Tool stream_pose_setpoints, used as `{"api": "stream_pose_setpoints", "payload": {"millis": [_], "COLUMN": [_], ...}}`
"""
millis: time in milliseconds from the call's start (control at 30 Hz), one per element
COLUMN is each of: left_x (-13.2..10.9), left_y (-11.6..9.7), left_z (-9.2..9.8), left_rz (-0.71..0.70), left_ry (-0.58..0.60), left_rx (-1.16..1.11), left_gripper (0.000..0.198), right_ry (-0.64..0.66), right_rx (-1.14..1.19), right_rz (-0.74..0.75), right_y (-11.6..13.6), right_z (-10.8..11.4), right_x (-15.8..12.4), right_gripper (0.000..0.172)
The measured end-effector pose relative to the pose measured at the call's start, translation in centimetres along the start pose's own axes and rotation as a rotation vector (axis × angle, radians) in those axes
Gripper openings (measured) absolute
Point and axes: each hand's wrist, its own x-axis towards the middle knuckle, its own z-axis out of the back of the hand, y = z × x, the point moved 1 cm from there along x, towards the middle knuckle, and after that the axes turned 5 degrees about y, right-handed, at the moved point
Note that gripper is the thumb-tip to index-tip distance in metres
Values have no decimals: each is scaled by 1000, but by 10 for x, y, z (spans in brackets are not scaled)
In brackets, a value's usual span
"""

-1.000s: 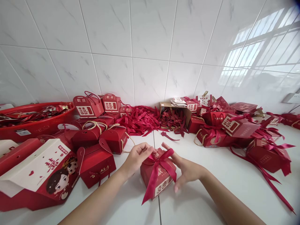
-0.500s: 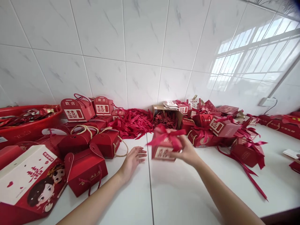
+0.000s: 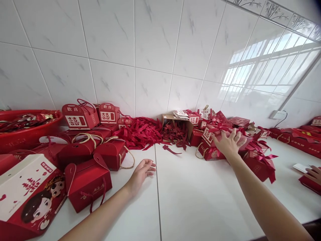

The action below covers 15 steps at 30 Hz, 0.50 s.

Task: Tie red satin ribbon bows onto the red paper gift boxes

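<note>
My right hand [image 3: 229,143] reaches over the pile of ribboned boxes at the right, fingers spread and holding nothing. Just under and beside it sits a small red gift box [image 3: 208,134] with a white double-happiness panel; whether my palm touches it I cannot tell. Another red box with a ribbon bow [image 3: 259,165] lies lower right of that hand. Over the white table [image 3: 188,197], left of the seam, my left hand [image 3: 141,174] has loosely bent, parted fingers and nothing in them. Nearest to it is a red box with a rope handle [image 3: 112,154].
Red ribbons [image 3: 140,132] are heaped by the wall, beside a cardboard box [image 3: 190,130] of dark red tags. One tag [image 3: 172,150] lies loose. More red boxes [image 3: 87,182] and a red basin [image 3: 30,135] fill the left. Another person's hand [image 3: 315,174] rests at the right edge.
My right hand has carried the bow-tied box rightward to the pile and let go, its fingers now spread. My left hand has barely moved. Another person's hand has appeared at the right edge.
</note>
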Motion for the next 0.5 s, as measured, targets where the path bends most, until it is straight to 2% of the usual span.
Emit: {"api": "stream_pose_setpoints", "payload": {"millis": [100, 300, 500], "left_x": [0, -1, -1], "left_y": [0, -2, -1], "left_z": [0, -1, -1], "left_rz": [-7, 5, 11], "left_ry": [11, 18, 36], "left_rx": [15, 31, 34], "left_gripper": [28, 27, 24], "right_ry": [19, 33, 36], "right_rx": [-47, -102, 166], "right_rz": [-1, 52, 84], "right_y": [1, 7, 21], "right_z": [-6, -1, 12], "right_x": [2, 5, 23], "right_gripper": [77, 76, 85]}}
